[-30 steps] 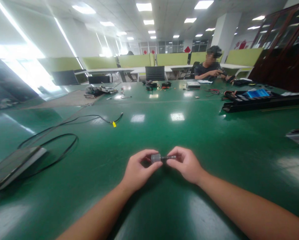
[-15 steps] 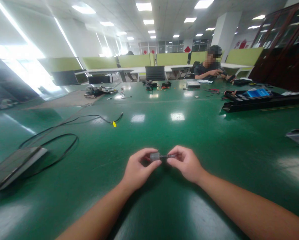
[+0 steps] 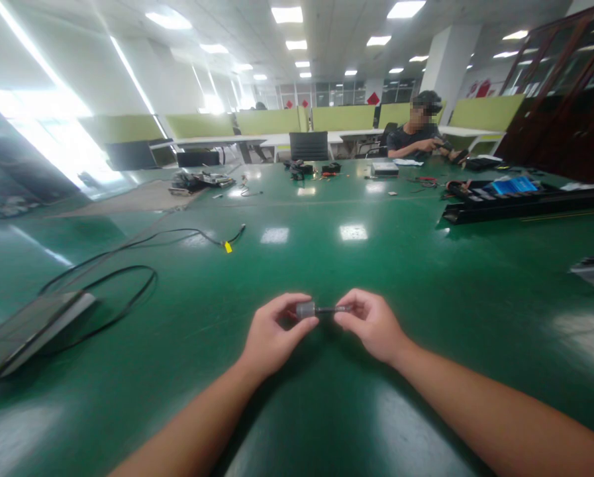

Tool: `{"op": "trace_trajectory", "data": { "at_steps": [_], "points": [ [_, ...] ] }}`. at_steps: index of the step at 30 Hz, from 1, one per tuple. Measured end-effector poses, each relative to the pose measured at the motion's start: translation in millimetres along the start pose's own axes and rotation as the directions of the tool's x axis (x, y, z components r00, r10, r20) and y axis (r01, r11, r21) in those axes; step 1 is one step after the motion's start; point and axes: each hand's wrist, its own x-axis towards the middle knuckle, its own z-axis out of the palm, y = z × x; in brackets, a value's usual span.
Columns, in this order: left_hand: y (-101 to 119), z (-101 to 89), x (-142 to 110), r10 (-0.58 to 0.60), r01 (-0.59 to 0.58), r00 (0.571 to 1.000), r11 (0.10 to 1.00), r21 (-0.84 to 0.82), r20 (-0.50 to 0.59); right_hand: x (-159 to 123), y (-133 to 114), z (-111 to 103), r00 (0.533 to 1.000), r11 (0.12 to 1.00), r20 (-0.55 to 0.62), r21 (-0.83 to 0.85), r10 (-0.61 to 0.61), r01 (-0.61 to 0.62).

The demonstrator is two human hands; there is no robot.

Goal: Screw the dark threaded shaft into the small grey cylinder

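Observation:
Between the thumb and fingers of my left hand (image 3: 277,334) is a short grey metal-looking cylinder (image 3: 305,310), lying sideways. A thin dark rod (image 3: 325,310) runs from its right end toward my right hand (image 3: 369,323). The thumb and fingertips of that hand pinch the rod's far end, which they partly cover. Both hands are closed, a little apart, low over the green table (image 3: 297,265). Whether the rod and the cylinder are one piece I cannot tell.
On the left lie a black cable (image 3: 148,271) with a yellow tag (image 3: 228,247) and a flat panel (image 3: 33,328). A black tray-like frame (image 3: 505,202) with a blue item stands at right. Across the table sits a person (image 3: 413,139). Small parts and a grey box (image 3: 385,169) lie along the far edge.
My hands have drifted slightly apart, and a longer stretch of the dark rod shows between them. The grey cylinder has shifted a little to the left with my left hand.

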Motion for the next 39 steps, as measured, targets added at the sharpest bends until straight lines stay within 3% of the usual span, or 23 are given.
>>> {"op": "trace_trajectory", "data": {
  "at_steps": [27,32,35,39],
  "points": [
    [-5.9,-3.0,1.7,-0.055,0.056,0.998,0.998,-0.039,0.024,1.6,-1.1,-2.2,1.000,0.998,-0.022,0.058,0.015,-0.014],
    [-6.8,-5.1,4.8,-0.127,0.128,0.992,0.989,-0.075,0.014,4.7,0.3,-4.2,0.998,0.994,-0.055,0.104,0.043,-0.037],
    [-8.8,-4.7,9.1,-0.201,0.191,0.979,0.962,-0.194,-0.033,6.7,1.8,-5.7,0.993,0.978,-0.085,0.202,0.077,-0.059],
    [-14.0,-3.3,15.0,-0.307,0.234,0.948,0.855,-0.464,-0.088,9.3,3.1,-6.1,0.992,0.942,-0.086,0.330,0.089,-0.056]
  ]
}}
